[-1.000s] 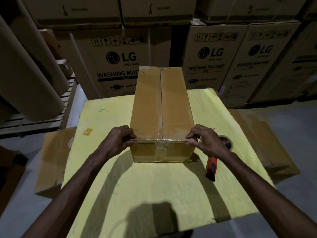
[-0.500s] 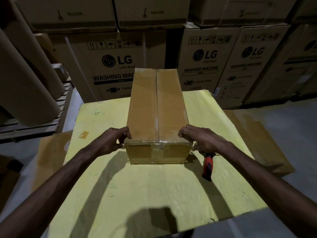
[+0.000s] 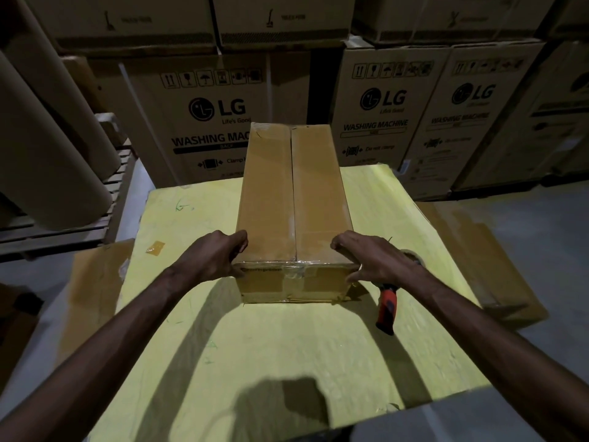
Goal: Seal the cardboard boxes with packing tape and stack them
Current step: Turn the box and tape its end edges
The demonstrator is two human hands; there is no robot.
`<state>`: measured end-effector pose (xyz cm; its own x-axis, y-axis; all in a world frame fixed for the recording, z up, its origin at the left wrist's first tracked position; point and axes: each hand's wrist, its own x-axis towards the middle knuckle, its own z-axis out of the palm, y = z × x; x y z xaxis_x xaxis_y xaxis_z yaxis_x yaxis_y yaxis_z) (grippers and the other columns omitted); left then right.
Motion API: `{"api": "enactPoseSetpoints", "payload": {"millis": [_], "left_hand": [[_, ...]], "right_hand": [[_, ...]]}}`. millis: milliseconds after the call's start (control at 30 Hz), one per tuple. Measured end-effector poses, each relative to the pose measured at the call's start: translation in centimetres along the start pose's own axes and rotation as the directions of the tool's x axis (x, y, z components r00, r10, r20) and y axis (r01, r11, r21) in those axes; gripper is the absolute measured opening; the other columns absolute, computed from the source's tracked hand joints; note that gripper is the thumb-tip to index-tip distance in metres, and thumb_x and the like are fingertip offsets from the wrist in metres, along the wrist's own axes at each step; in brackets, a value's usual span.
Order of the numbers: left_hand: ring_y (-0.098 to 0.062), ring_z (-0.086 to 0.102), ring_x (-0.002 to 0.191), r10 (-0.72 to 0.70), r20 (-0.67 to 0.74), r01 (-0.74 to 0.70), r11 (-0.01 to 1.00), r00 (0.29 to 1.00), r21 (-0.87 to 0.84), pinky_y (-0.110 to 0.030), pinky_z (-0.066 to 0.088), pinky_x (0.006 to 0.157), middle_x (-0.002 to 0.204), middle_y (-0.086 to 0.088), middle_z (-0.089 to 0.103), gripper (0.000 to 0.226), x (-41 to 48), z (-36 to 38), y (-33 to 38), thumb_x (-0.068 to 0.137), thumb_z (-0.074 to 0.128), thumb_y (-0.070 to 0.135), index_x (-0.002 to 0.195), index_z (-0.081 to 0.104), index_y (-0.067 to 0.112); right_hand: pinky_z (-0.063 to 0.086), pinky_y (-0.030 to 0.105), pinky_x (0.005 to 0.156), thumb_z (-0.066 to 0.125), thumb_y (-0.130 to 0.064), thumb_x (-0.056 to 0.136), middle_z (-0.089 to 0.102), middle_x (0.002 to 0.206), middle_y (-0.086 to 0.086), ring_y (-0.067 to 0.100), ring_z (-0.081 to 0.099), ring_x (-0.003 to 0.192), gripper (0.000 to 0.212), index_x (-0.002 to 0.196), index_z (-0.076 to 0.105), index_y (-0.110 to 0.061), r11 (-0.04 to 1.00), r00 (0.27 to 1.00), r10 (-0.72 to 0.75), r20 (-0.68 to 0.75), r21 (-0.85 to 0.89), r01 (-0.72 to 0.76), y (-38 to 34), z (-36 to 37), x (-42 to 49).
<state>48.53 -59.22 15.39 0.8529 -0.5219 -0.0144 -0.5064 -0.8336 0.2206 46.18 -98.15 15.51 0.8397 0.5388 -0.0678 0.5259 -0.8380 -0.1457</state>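
Cardboard box (image 3: 294,199) lies lengthwise on the yellow desk (image 3: 287,362), its seam taped. We judge it stiff, long and awkward, its taped top slick. Our left grip (image 3: 213,256) and right grip (image 3: 376,261) each clasp a near top corner; the bottom edges would bear a lift better.

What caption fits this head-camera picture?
Left hand and right hand grip the near corners of a taped cardboard box on a yellow table.
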Motion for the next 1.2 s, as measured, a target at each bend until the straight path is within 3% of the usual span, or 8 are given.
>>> {"api": "enactPoseSetpoints", "payload": {"millis": [200, 367, 733, 800, 867, 1000, 1100, 1200], "left_hand": [[-0.030, 0.059, 0.057, 0.058, -0.142, -0.030, 0.981, 0.988, 0.192, -0.029, 0.032, 0.053, 0.074, 0.008, 0.064, 0.077, -0.9, 1.3, 0.3, 0.064, 0.092, 0.059, 0.108, 0.038, 0.026], [-0.036, 0.069, 0.075, -0.078, -0.055, 0.075, 0.996, 0.995, -0.052, -0.032, 0.044, 0.058, 0.113, -0.012, 0.074, 0.095, -1.1, 2.9, 0.3, 0.072, 0.092, 0.047, 0.139, 0.027, 0.028], [-0.035, 0.069, 0.077, -0.181, -0.054, 0.166, 0.962, 0.982, -0.218, -0.037, 0.055, 0.063, 0.105, -0.013, 0.075, 0.096, -0.7, 4.2, 1.0, 0.069, 0.096, 0.032, 0.135, 0.027, 0.033], [-0.031, 0.069, 0.076, -0.194, -0.064, 0.170, 0.948, 0.979, -0.270, -0.037, 0.056, 0.064, 0.104, -0.013, 0.075, 0.097, -0.6, 4.6, 0.8, 0.069, 0.096, 0.033, 0.136, 0.026, 0.035], [-0.024, 0.067, 0.074, -0.230, -0.088, 0.184, 0.915, 0.969, -0.359, -0.033, 0.054, 0.064, 0.111, -0.011, 0.074, 0.101, -0.9, 5.0, 0.9, 0.070, 0.096, 0.034, 0.142, 0.026, 0.037], [-0.020, 0.061, 0.118, -0.451, -0.179, 0.268, 0.756, 0.874, -0.598, -0.035, 0.052, 0.094, 0.149, 0.000, 0.056, 0.134, -2.2, 8.1, 3.8, 0.064, 0.099, 0.037, 0.163, 0.010, 0.032], [-0.027, 0.043, 0.143, -0.624, -0.187, 0.302, 0.592, 0.759, -0.747, -0.047, 0.041, 0.116, 0.160, -0.008, 0.038, 0.138, -2.7, 11.8, 7.4, 0.065, 0.095, 0.041, 0.165, 0.000, 0.024], [-0.028, 0.023, 0.155, -0.710, -0.144, 0.293, 0.456, 0.690, -0.841, -0.051, 0.026, 0.125, 0.171, -0.005, 0.016, 0.129, -2.1, 13.2, 10.8, 0.079, 0.083, 0.014, 0.163, -0.015, 0.027]], "right_hand": [[0.056, 0.033, 0.061, 0.090, -0.034, 0.076, 0.038, 0.117, -0.004, 0.014, 0.047, 0.086, 0.088, 0.141, 0.032, -0.032, 0.957, 0.997, -0.074, 0.003, -0.279, 0.072, 1.3, 0.4, -0.8], [0.052, 0.028, 0.069, 0.082, -0.060, 0.074, 0.034, 0.140, 0.000, 0.012, 0.046, 0.095, 0.092, 0.148, 0.032, -0.039, 0.988, 0.996, -0.066, -0.055, -0.141, 0.057, 2.3, 0.8, -1.2], [0.063, 0.045, 0.067, 0.092, -0.060, 0.061, 0.015, 0.168, -0.003, 0.027, 0.063, 0.112, 0.119, 0.154, 0.024, -0.027, 0.991, 0.921, 0.088, -0.380, 0.131, -0.041, 2.8, 7.6, -0.6], [0.058, 0.047, 0.092, 0.091, -0.062, 0.061, 0.002, 0.171, -0.008, 0.028, 0.047, 0.138, 0.134, 0.161, 0.009, -0.029, 0.937, 0.859, 0.296, -0.417, 0.302, -0.177, 2.1, 9.2, -0.8], [0.031, 0.039, 0.113, 0.086, -0.060, 0.073, -0.001, 0.172, -0.010, 0.019, 0.020, 0.155, 0.131, 0.164, -0.004, -0.031, 0.796, 0.784, 0.518, -0.342, 0.529, -0.295, -0.1, 10.7, -1.3], [0.036, 0.049, 0.118, 0.059, -0.048, 0.100, 0.004, 0.172, -0.009, 0.019, 0.025, 0.153, 0.096, 0.162, -0.014, -0.036, 0.616, 0.675, 0.666, -0.316, 0.743, -0.260, -7.1, 13.9, -1.3], [0.042, 0.042, 0.109, 0.060, -0.023, 0.102, -0.010, 0.168, -0.014, 0.027, 0.030, 0.152, 0.101, 0.159, -0.024, -0.034, 0.454, 0.515, 0.821, -0.246, 0.828, -0.329, -10.5, 15.0, 0.7], [0.044, 0.049, 0.109, 0.059, -0.014, 0.098, -0.008, 0.166, -0.013, 0.034, 0.029, 0.152, 0.109, 0.156, -0.031, -0.033, 0.311, 0.394, 0.907, -0.149, 0.868, -0.388, -12.5, 15.3, 2.5]]}}
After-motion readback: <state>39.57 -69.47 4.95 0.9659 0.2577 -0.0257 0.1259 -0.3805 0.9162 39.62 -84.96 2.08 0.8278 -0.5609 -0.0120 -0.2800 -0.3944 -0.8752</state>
